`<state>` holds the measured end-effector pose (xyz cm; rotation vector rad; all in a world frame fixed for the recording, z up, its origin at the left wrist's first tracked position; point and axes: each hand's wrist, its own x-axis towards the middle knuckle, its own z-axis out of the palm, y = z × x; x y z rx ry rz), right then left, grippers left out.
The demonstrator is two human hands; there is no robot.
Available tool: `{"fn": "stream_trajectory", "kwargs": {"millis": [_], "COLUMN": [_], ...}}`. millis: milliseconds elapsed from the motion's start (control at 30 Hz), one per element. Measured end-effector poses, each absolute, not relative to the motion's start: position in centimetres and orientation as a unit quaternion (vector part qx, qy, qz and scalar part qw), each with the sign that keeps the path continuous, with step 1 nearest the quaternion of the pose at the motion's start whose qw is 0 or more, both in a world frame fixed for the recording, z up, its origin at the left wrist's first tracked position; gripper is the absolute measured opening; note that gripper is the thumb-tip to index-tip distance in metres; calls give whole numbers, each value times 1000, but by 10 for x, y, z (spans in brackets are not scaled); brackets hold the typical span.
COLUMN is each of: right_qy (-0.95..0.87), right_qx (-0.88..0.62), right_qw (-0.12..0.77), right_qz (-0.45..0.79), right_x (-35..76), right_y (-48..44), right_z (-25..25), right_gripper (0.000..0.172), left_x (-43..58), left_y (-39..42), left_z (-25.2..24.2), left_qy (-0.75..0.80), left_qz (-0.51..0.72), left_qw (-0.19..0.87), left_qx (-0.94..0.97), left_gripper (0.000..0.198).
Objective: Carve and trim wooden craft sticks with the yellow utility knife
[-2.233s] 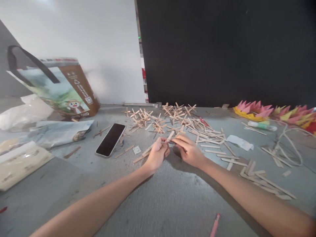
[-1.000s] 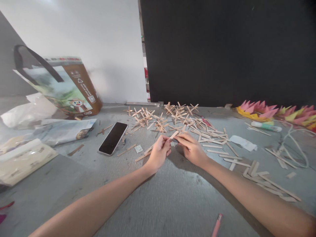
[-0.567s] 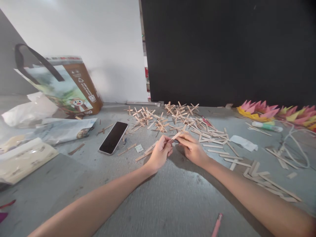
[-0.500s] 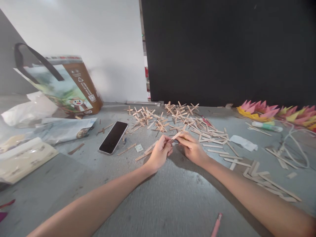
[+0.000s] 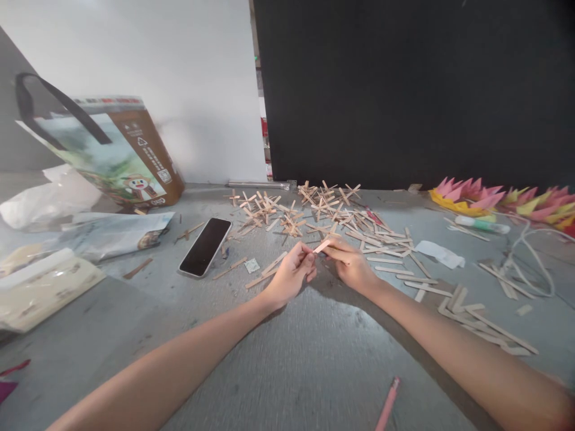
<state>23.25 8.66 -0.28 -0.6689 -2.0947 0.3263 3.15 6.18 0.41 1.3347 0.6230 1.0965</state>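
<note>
Above the middle of the grey table, my left hand (image 5: 294,270) and my right hand (image 5: 349,263) meet with fingers closed around one wooden craft stick (image 5: 321,246). My left fingertips pinch its near end, and my right fingers grip it from the other side. Just beyond my hands lies a pile of craft sticks (image 5: 293,220), many crossed over one another. Loose sticks (image 5: 389,261) are scattered to the right of my right hand. Two more sticks (image 5: 265,277) lie beside my left wrist. Whether anything else is between my fingers is hidden.
Left of my hands lies a smartphone (image 5: 205,248); behind it stands a printed bag (image 5: 135,161) near plastic packaging (image 5: 49,287). A pink pencil (image 5: 388,404) lies at the front. Rightward are a glue stick (image 5: 483,225), white cable (image 5: 541,287) and folded-paper lotus shapes (image 5: 469,197).
Both hands stay on the same craft stick, nearly in place, with only slight finger movement. The whole view has shifted a little.
</note>
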Motion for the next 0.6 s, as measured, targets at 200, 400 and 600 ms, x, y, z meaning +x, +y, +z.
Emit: {"fn": "stream_trajectory", "kwargs": {"millis": [200,400,600], "right_qy": [-848,-846,-847], "right_qx": [-271,-266,-271], "right_qw": [437,444,440], "right_qz": [129,126,122], "right_x": [232,233,230], "right_y": [87,86,86], "right_z": [-2,-4,1], "right_gripper": [42,35,33], "left_x": [31,32,34], "left_y": [61,60,60], "left_z": [3,3,6], "left_qy": [277,253,262], "left_qz": [482,485,496], "left_qw": [587,580,607], "left_qx": [589,603,564], "left_gripper": [37,38,41]}}
